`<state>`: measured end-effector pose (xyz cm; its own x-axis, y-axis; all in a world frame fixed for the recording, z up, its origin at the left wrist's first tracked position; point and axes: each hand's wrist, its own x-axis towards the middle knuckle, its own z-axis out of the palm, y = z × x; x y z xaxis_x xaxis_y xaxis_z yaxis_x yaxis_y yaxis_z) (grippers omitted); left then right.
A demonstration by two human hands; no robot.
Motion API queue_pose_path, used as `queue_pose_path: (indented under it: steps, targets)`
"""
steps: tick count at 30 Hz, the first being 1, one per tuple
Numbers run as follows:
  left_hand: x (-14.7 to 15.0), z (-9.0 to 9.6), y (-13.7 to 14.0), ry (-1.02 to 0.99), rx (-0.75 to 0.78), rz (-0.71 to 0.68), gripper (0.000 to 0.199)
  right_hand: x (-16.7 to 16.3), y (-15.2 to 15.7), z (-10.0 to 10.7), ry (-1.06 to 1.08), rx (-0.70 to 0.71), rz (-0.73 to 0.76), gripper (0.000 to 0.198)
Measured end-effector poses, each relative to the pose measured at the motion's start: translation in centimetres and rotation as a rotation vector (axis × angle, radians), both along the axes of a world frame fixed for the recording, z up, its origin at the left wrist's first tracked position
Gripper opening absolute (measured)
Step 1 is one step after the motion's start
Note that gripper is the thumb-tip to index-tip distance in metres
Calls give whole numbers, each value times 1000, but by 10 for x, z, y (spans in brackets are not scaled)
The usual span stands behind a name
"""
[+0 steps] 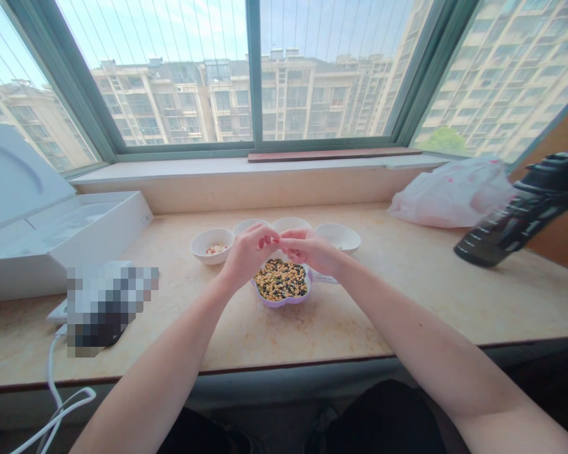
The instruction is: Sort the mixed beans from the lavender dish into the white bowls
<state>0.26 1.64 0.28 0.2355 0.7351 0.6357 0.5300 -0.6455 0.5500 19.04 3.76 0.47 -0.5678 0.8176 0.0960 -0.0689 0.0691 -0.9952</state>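
My left hand and my right hand meet at the fingertips, over the far side of a purple scalloped bowl. Both sets of fingers are closed in a pinch. A tiny reddish spot shows between them, too small to name. Mixed yellow, black and green beans fill the purple bowl. Left of my left hand, a white bowl holds some pale and reddish bits. Beyond my hands stand two more white bowls, partly hidden. Another white bowl is just beyond my right wrist, its contents mostly hidden.
An open white box stands at the left, with a blurred-out item and a white cable before it. On the right are a plastic bag and a tilted-looking dark bottle. Windows line the back above a sill.
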Motion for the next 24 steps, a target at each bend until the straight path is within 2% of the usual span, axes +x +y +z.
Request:
queue_pose_path:
  steps: [5,8,10,14,18,24]
  targets:
    - [-2,-3,4,93,7,20,4,-1,2,-3,-38,0,-11,31]
    - [-2,-4,5,161,-32,37,17,-1,5,-7,-94,53,-66,29]
    - [-2,-4,4,192,-62,67,22,0,8,-8,-149,135,-166,27]
    - [-3,-3,2,275,-146,98,18,5,15,-9,-255,396,-473,24]
    - [-5,-5,0,412,-251,17,17,12,19,-7,-346,614,-674,22]
    - [-5,-6,0,483,-277,-128,18,17,27,-12,-491,677,-747,17]
